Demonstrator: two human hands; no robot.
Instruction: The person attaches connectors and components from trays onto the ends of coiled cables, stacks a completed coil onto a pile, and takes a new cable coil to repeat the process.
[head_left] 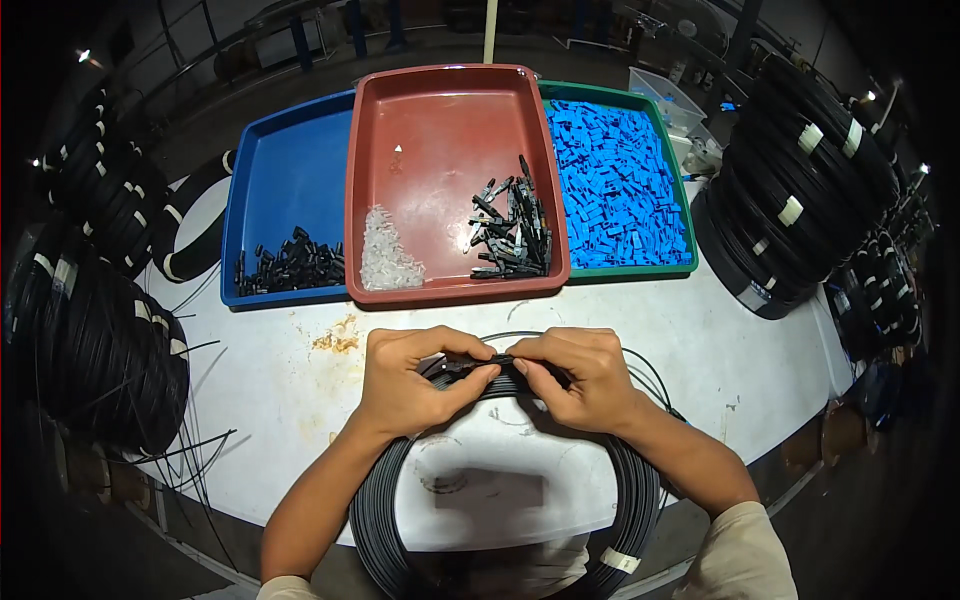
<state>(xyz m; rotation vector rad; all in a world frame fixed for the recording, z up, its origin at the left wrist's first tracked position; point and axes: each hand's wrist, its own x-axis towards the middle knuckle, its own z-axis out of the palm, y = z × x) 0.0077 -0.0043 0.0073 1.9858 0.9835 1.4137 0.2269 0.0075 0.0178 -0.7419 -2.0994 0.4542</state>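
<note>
My left hand [425,380] and my right hand [582,378] meet above the far side of a coil of black cable [378,515]. Thumb and forefinger of each are closed in a pinch. Between them is a small dark connector piece [458,367], in line with a thin black cable. The fingertips cover much of it, so its exact shape does not show. The coil lies toward me over the near table edge, with a white tag [620,560] on its lower right. A loose loop of cable [650,372] curves out beside my right hand.
Beyond my hands stand a blue tray [290,160] with black pieces, a red tray [440,130] with clear and black parts, and a green tray [630,268] full of blue clips. Big cable coils [110,350] stand left, others [800,180] right, on the white table [750,370].
</note>
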